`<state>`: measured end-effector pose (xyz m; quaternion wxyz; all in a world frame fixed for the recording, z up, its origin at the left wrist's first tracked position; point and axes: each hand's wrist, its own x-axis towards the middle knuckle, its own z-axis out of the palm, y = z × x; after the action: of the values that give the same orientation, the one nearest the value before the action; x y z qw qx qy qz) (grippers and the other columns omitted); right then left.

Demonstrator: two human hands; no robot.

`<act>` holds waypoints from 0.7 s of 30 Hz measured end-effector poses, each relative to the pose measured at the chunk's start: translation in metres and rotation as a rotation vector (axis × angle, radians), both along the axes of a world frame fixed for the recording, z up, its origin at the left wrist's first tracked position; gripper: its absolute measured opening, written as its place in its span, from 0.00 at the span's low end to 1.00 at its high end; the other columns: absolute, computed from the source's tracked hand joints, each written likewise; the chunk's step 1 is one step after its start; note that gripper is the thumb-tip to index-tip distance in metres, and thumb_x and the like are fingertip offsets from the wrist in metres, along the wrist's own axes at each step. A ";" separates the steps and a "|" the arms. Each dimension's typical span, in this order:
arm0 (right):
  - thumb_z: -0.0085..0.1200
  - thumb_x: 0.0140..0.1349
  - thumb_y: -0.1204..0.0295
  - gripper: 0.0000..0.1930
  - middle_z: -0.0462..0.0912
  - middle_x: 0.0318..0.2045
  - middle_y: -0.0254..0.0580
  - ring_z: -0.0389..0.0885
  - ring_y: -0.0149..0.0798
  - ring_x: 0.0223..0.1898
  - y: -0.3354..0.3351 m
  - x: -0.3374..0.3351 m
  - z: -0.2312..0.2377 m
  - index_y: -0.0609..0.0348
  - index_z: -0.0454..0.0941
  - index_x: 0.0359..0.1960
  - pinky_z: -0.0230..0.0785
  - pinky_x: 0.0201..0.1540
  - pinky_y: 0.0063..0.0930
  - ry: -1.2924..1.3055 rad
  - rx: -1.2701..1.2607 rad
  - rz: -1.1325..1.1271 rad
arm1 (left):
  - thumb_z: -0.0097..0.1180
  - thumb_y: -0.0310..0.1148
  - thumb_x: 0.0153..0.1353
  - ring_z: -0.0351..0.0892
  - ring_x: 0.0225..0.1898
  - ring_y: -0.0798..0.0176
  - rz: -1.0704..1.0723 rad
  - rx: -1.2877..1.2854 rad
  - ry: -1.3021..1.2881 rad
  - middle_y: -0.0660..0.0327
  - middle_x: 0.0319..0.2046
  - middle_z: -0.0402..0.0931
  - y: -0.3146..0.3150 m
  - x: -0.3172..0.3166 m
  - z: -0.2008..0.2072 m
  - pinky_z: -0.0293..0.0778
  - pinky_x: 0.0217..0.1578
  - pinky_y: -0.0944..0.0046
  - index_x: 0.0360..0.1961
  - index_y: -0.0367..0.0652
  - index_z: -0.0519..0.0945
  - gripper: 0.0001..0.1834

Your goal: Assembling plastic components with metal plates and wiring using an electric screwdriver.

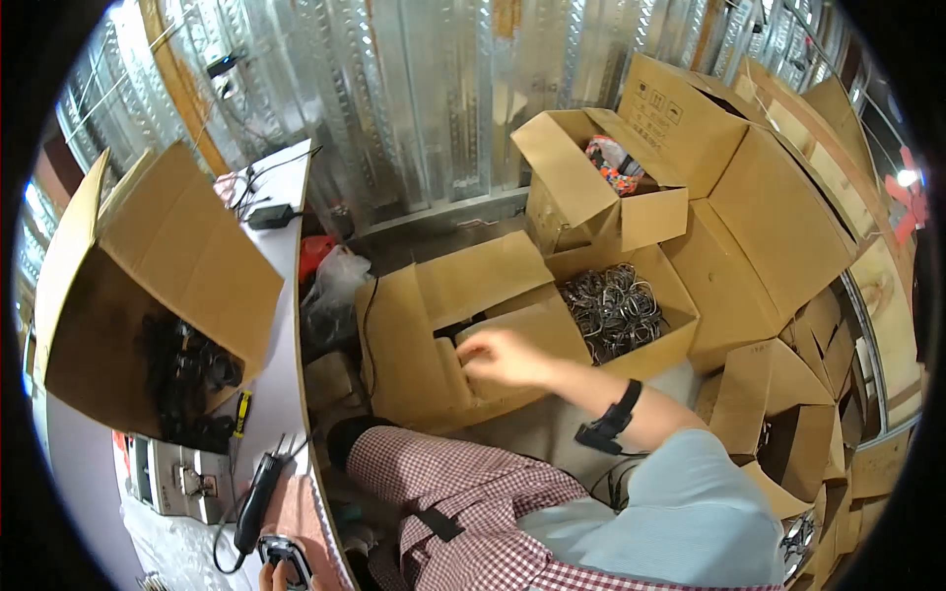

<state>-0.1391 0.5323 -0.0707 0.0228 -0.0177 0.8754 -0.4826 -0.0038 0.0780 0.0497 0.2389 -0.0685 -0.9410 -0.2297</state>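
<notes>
My right hand reaches over a cardboard box on the floor in front of me. Its fingers are curled at the edge of an inner flap and seem to grip it. The dark gap in the box top shows little of what lies inside. At the lower edge, part of my left hand shows, its fingers on a black frame-like part over a pink cloth. Just beyond that part lies a black hand tool with two metal prongs and a cable.
On the bench at left, a tipped carton holds black parts, with a yellow-and-black screwdriver and a grey device nearby. A box of tangled cables stands beyond my right hand. More cartons crowd the right.
</notes>
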 end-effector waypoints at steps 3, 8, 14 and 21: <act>0.64 0.59 0.70 0.16 0.89 0.44 0.47 0.88 0.43 0.46 0.143 0.007 -0.047 0.59 0.85 0.49 0.78 0.53 0.36 0.031 0.087 -0.554 | 0.63 0.37 0.70 0.77 0.55 0.45 -0.088 -0.036 0.031 0.47 0.57 0.74 0.016 -0.008 0.005 0.77 0.51 0.50 0.57 0.38 0.80 0.19; 0.62 0.58 0.62 0.27 0.84 0.53 0.59 0.82 0.53 0.58 0.354 -0.017 -0.051 0.64 0.78 0.57 0.72 0.62 0.44 0.055 0.405 -0.998 | 0.63 0.28 0.66 0.76 0.57 0.44 -0.170 -0.118 -0.076 0.48 0.56 0.75 0.067 -0.029 0.028 0.74 0.57 0.49 0.49 0.39 0.85 0.12; 0.62 0.60 0.54 0.34 0.74 0.64 0.60 0.73 0.57 0.65 0.437 -0.062 -0.042 0.64 0.72 0.63 0.67 0.67 0.48 -0.181 0.738 -1.065 | 0.63 0.27 0.65 0.76 0.56 0.43 -0.187 -0.146 -0.281 0.49 0.53 0.77 0.096 -0.047 0.019 0.73 0.56 0.48 0.50 0.38 0.82 0.13; 0.62 0.61 0.56 0.40 0.55 0.76 0.58 0.62 0.56 0.74 0.506 -0.086 -0.086 0.63 0.63 0.71 0.61 0.72 0.44 0.055 0.743 -1.117 | 0.62 0.29 0.65 0.78 0.52 0.45 -0.144 -0.138 -0.436 0.50 0.48 0.79 0.117 -0.072 0.019 0.73 0.54 0.50 0.49 0.40 0.83 0.12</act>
<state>-0.2246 1.0387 -0.1567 -0.2479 0.4348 0.8613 -0.0878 -0.0761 0.1946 0.0689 0.0078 -0.1002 -0.9765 -0.1905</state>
